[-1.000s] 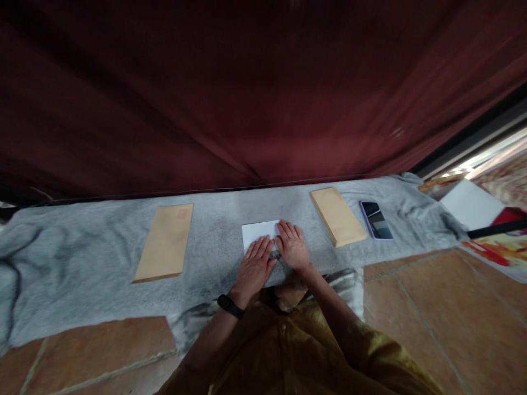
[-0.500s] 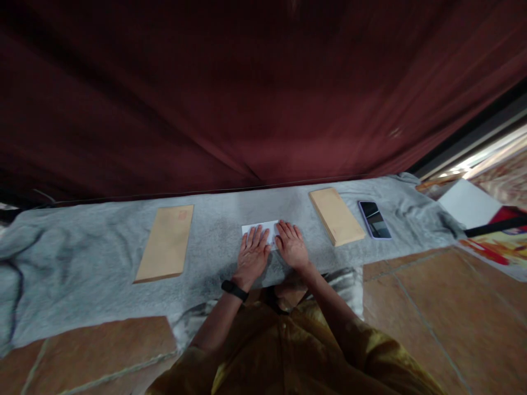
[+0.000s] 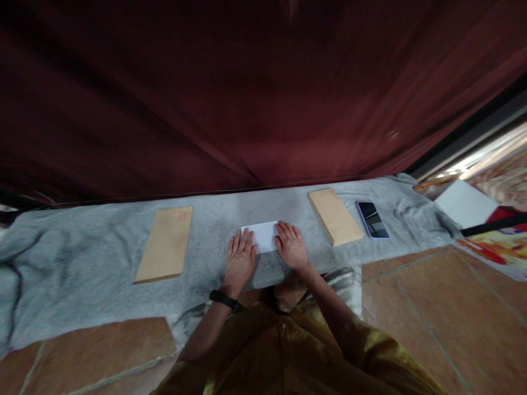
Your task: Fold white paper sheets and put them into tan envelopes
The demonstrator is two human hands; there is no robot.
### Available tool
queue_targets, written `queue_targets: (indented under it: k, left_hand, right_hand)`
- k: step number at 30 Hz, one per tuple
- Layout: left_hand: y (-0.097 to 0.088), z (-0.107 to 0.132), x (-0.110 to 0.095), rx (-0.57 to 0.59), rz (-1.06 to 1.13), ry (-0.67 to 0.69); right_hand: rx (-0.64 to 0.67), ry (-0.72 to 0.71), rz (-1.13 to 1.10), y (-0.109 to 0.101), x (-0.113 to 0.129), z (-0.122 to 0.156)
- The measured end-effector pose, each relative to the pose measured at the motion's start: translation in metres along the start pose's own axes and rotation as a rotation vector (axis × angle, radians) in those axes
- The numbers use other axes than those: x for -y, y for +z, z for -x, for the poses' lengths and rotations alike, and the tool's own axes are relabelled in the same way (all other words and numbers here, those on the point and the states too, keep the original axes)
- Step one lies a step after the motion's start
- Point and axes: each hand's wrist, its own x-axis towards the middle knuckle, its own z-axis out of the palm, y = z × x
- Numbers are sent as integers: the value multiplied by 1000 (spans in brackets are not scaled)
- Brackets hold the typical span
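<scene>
A small white sheet of paper (image 3: 264, 237), perhaps folded, lies flat on the grey cloth (image 3: 218, 230) in front of me. My left hand (image 3: 240, 261) rests palm down at its left edge, fingers stretched out, a black band on the wrist. Flat on the right end of the paper is my right hand (image 3: 290, 246), its fingers also extended and covering that edge. To the left lies a brown envelope stack (image 3: 165, 244) with red print at its top corner. A thicker stack of brown envelopes (image 3: 335, 216) sits to the right.
Beyond the envelopes on the right lies a phone (image 3: 373, 220) in a purple case. A dark red curtain (image 3: 247, 109) hangs along the cloth's far edge. Tiled floor (image 3: 436, 307) shows on the near side. White paper and a colourful printed sheet (image 3: 500, 249) are at far right.
My left hand has slid left across the white paper to its left edge, uncovering the middle. My right hand has stayed nearly in place.
</scene>
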Motion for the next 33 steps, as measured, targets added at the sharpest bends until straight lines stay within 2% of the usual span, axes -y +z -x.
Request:
queue_targets:
  k: [5, 12, 20, 23, 27, 33]
  left_hand:
    - [-2, 6, 9, -20, 9, -5]
    - [-1, 7, 8, -30, 1, -4]
    - [-3, 6, 7, -27, -6, -13]
    - [-4, 7, 6, -34, -14, -9]
    - [-4, 7, 6, -48, -30, 1]
    - [-2, 7, 6, -50, -31, 3]
  right_hand:
    - [-7, 7, 0, 0, 1, 1]
    - [-47, 43, -38, 1, 4, 0]
    - [-44, -32, -78, 12, 47, 0]
    - [-33, -44, -83, 18, 56, 0]
    - [-33, -53, -74, 19, 52, 2]
    - [-37, -48, -57, 10, 39, 9]
